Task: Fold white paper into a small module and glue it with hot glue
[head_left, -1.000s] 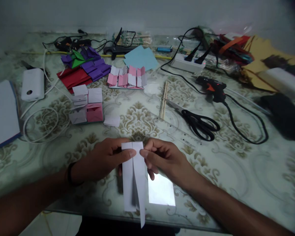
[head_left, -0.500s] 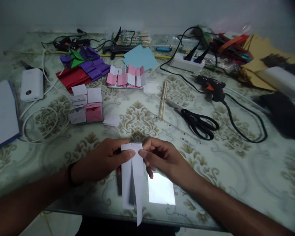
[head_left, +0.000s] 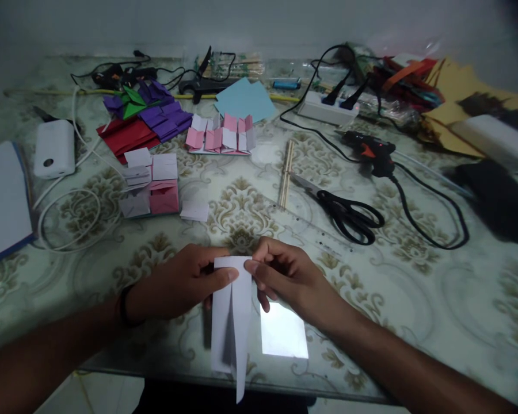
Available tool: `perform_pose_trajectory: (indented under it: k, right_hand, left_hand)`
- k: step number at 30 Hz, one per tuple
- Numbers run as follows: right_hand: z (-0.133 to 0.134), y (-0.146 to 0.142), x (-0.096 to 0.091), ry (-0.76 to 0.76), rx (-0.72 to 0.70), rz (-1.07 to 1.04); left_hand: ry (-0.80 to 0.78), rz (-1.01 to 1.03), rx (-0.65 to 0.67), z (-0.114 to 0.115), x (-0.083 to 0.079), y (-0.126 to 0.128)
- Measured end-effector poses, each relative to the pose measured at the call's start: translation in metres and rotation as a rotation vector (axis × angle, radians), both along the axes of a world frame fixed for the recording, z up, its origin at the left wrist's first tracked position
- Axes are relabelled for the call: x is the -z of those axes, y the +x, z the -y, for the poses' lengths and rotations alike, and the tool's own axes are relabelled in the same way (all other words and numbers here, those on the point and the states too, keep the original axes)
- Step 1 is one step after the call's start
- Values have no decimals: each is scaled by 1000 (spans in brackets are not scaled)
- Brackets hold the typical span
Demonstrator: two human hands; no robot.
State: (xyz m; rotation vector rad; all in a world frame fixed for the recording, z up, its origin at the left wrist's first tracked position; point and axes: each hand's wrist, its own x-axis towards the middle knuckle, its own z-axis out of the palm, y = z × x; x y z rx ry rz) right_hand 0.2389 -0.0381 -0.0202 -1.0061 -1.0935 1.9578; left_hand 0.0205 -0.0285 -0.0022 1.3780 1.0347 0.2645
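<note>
A folded white sheet of paper (head_left: 222, 333) hangs between my hands near the table's front edge, its two long flaps meeting along a middle slit. My left hand (head_left: 185, 282) pinches its upper left part, thumb on top and fingers behind. At the upper right corner, my right hand (head_left: 287, 273) grips the paper between thumb and curled fingers. The right flap reaches lower than the left one. Beside it on the table lies a bright white square (head_left: 284, 330). Farther off are a small white paper piece (head_left: 195, 211) and a pink and white folded-paper block (head_left: 164, 195).
Black-handled scissors (head_left: 349, 215), thin sticks (head_left: 286, 175) and a clear ruler (head_left: 315, 230) lie beyond my right hand. A glue gun (head_left: 373, 154) trails its cord at right. A white power bank (head_left: 54, 148) and coiled white cable (head_left: 69, 221) are at left.
The folded paper's top edge has shifted slightly down, and its lower ends hang a little nearer to me. Both hands keep their hold, with the right thumb near the upper corner.
</note>
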Motion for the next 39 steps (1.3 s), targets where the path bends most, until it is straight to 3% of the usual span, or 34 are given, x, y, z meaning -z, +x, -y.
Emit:
perform_pose_trajectory:
  k: [8,11,16,22,31,39]
  right_hand:
    - [-4,0,-1,-11,-93,77]
    - [-2,-1,1,-15,-87,110]
    - [-1,-1,0,16,-58,116]
    - [-3,-1,-4,51,-20,144]
    - [-5,1,-2,-12,-89,131]
    - [-5,1,-1,-37,-94,160]
  left_hand:
    - [181,-11,-176,-3,-4,-1]
    - [218,-20,-183,-4,-3,-1]
    - [100,27,-174,-4,-2,1]
    - [-16,-28,-62,-2,-1,2]
    - [28,-45,-130,-5,-1,0]
    - [21,-83,-112,-6,-6,3]
